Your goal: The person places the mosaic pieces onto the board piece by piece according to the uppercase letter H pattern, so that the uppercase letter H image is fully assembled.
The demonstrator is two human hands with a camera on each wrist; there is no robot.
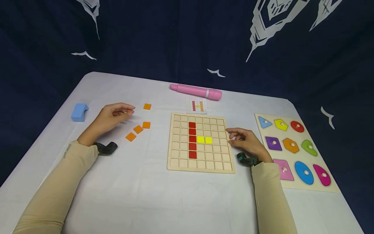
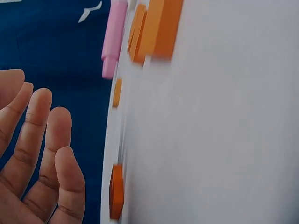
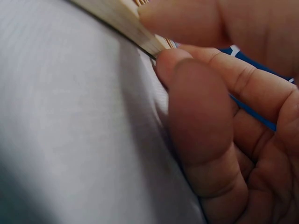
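Head view: nothing was held by the left hand (image 1: 112,113), fingers relaxed, near orange tiles (image 1: 138,129).
To their right, the grid board (image 1: 201,148), filled partly with red and yellow tiles (image 1: 192,139), was touched by relaxed fingers of the right hand (image 1: 246,141).

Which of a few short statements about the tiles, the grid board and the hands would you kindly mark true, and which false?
1. Five red tiles form one column on the grid board. True.
2. In the head view, the yellow tiles lie left of the red tiles. False: the yellow tiles lie to their right.
3. Four orange tiles lie off the grid board. True.
4. The left hand holds an orange tile. False: the left hand is empty.
5. The right hand is at the grid board's edge. True.
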